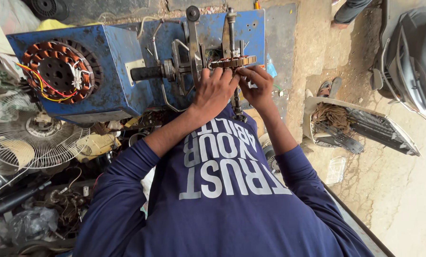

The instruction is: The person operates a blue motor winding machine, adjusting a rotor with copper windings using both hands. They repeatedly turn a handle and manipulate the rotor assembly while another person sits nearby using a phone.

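Note:
A ring-shaped motor stator point(233, 62) with copper coils is mounted on the shaft of a blue winding machine point(208, 33). My left hand point(214, 90) rests on the stator's near edge, fingers curled over it. My right hand point(255, 85) pinches the stator's right side with its fingertips. A black handle point(146, 73) sticks out of the machine to the left of my hands. A threaded vertical rod point(231, 26) rises behind the stator.
A second wound stator point(58, 71) with yellow and red wires lies on a blue box point(108, 90) at left. A white fan guard point(32, 138) and scrap parts lie below it. At right lie a broken plastic housing point(365, 126), a scooter point(412, 57), someone's foot point(348, 12).

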